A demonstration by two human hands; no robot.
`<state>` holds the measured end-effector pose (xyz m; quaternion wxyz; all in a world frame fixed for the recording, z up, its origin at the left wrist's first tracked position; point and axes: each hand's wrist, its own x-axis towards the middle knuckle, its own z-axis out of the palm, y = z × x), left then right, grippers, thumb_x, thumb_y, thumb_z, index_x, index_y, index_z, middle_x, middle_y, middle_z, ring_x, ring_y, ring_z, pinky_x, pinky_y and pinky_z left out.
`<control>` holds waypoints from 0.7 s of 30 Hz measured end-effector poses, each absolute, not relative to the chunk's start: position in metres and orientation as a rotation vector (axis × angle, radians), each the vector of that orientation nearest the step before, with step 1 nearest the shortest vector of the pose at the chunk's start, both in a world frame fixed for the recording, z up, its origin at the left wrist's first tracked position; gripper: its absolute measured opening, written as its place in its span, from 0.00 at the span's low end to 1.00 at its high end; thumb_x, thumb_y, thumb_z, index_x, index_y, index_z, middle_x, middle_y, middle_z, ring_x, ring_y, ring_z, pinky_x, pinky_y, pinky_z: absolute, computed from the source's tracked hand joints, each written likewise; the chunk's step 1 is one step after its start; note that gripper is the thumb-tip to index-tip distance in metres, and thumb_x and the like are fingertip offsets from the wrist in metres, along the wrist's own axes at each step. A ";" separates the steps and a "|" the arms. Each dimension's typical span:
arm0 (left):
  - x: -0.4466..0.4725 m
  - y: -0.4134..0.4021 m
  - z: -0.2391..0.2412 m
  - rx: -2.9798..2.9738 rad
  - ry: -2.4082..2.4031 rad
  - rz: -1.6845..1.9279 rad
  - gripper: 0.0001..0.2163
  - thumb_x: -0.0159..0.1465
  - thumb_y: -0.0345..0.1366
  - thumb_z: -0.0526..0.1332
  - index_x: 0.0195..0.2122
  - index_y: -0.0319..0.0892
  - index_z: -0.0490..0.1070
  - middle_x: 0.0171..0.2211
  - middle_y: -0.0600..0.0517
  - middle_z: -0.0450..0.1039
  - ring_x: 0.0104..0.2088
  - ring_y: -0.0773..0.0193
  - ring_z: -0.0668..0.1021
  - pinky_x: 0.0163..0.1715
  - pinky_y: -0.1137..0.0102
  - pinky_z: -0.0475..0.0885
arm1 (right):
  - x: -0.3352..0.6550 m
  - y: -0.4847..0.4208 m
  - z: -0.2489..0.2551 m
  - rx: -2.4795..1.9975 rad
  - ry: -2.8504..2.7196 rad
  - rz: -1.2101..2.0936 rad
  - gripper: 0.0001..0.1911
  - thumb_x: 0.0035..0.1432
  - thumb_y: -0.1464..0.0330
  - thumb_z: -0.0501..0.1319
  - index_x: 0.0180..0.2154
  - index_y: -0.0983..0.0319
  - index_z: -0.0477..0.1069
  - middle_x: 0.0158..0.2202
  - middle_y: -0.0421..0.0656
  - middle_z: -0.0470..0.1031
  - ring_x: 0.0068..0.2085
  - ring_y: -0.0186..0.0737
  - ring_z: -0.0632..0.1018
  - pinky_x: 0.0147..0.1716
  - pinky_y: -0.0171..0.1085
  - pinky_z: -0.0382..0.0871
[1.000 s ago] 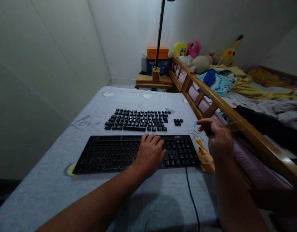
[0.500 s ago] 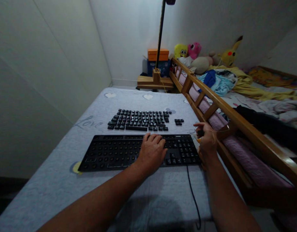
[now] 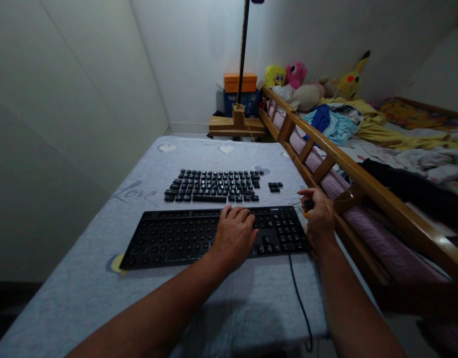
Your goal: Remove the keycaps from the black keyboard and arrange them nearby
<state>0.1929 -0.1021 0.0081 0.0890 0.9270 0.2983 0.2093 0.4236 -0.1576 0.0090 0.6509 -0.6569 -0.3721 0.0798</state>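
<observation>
A black keyboard frame [image 3: 184, 236] with most keycaps off lies across the cloth-covered table [image 3: 83, 298]. My left hand [image 3: 234, 236] rests palm down on its middle, fingers curled loosely over the frame. Behind it several removed black keycaps [image 3: 214, 185] are laid out in rows, with a small separate cluster of keycaps [image 3: 275, 187] to their right. My right hand [image 3: 319, 216] hovers at the keyboard's right end, fingers pinched on a small dark thing [image 3: 308, 204] that looks like a keycap. An orange object shows just under that hand.
The keyboard's black cable [image 3: 299, 303] runs off the near table edge. A wooden bed rail [image 3: 348, 174] borders the table on the right, with bedding, clothes and plush toys [image 3: 288, 74] beyond. A dark pole on a wooden stand [image 3: 238, 119] and boxes stand at the back.
My right hand has come down and left from beside the bed rail to the keyboard's right end, now pinching a small dark piece. The left hand has stayed put.
</observation>
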 end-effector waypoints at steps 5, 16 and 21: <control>0.193 -0.102 0.008 2.754 0.883 0.628 0.11 0.65 0.38 0.61 0.47 0.42 0.73 0.51 0.47 0.75 0.54 0.52 0.71 0.61 0.50 0.58 | 0.424 -0.159 0.010 -1.494 -0.840 0.184 0.21 0.64 0.57 0.49 0.32 0.61 0.75 0.24 0.39 0.66 0.24 0.34 0.66 0.21 0.33 0.55; 0.193 -0.103 0.009 2.760 0.898 0.610 0.11 0.65 0.38 0.61 0.46 0.42 0.73 0.51 0.47 0.75 0.54 0.52 0.72 0.61 0.50 0.58 | 0.423 -0.160 0.012 -1.486 -0.834 0.205 0.22 0.64 0.55 0.49 0.32 0.61 0.75 0.24 0.39 0.66 0.24 0.34 0.66 0.21 0.33 0.56; 0.193 -0.103 0.009 2.754 0.891 0.609 0.11 0.65 0.38 0.61 0.47 0.43 0.73 0.51 0.47 0.75 0.54 0.52 0.72 0.61 0.50 0.58 | 0.422 -0.159 0.010 -1.473 -0.824 0.202 0.21 0.64 0.55 0.50 0.32 0.61 0.75 0.24 0.38 0.66 0.24 0.33 0.66 0.20 0.33 0.54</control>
